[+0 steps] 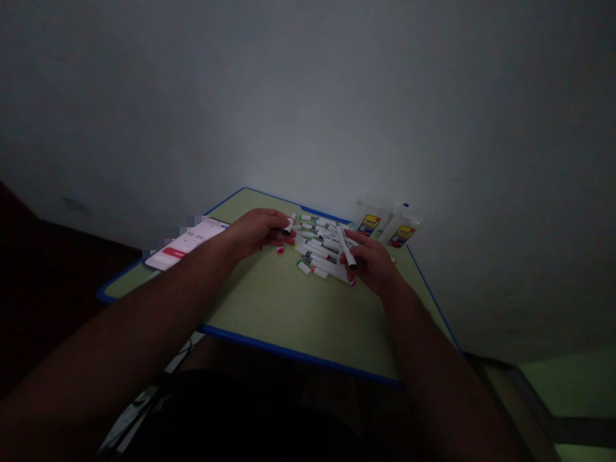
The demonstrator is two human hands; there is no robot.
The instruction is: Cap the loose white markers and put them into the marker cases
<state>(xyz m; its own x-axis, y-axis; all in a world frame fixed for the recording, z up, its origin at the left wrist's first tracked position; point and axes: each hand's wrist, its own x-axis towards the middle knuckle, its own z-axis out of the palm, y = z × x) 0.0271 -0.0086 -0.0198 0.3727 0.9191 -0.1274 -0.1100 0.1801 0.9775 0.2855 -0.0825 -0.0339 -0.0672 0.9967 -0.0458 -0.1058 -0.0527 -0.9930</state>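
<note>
My left hand (262,230) is closed, pinching a short white marker cap (290,224) with a dark end above the left side of the pile. In my right hand (373,260) is a white marker (345,246) with a black end, tilted, its dark end toward me. My right fingers wrap round it and partly hide it. Under and between both hands lies a loose pile of white markers (317,247) and caps with green, orange, pink and other coloured ends. A small pink cap (280,251) lies just below my left fingers.
Two clear plastic cases (401,235) with yellow labels stand at the table's back right, against the wall. A phone (185,246) with a lit screen lies at the left. The pale green table (289,314) has a blue edge.
</note>
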